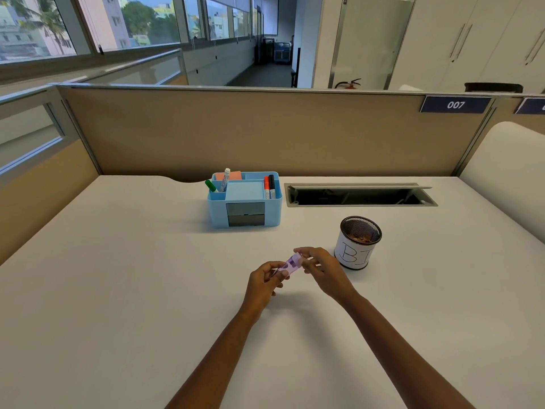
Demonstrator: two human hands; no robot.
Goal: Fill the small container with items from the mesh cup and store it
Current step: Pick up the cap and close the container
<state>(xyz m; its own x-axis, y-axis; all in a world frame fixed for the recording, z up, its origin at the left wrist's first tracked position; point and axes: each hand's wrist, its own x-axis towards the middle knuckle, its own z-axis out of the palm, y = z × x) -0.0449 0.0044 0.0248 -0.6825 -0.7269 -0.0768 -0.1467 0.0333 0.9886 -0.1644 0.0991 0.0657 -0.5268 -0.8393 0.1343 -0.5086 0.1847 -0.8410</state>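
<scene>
A small purple see-through container (290,264) is held just above the white desk (132,276), tilted. My left hand (265,283) grips its lower end. My right hand (320,271) pinches its upper end with the fingertips. To the right of my right hand stands the black mesh cup (358,242), wrapped in white paper marked "BI". Small orange-brown items lie inside it. Whether the container is open or has anything in it I cannot tell.
A light blue desk organiser (244,199) stands behind my hands, holding markers, sticky notes and two grey drawers. A cable hatch (359,194) is open at the back right. A beige partition (265,131) closes off the far edge of the desk.
</scene>
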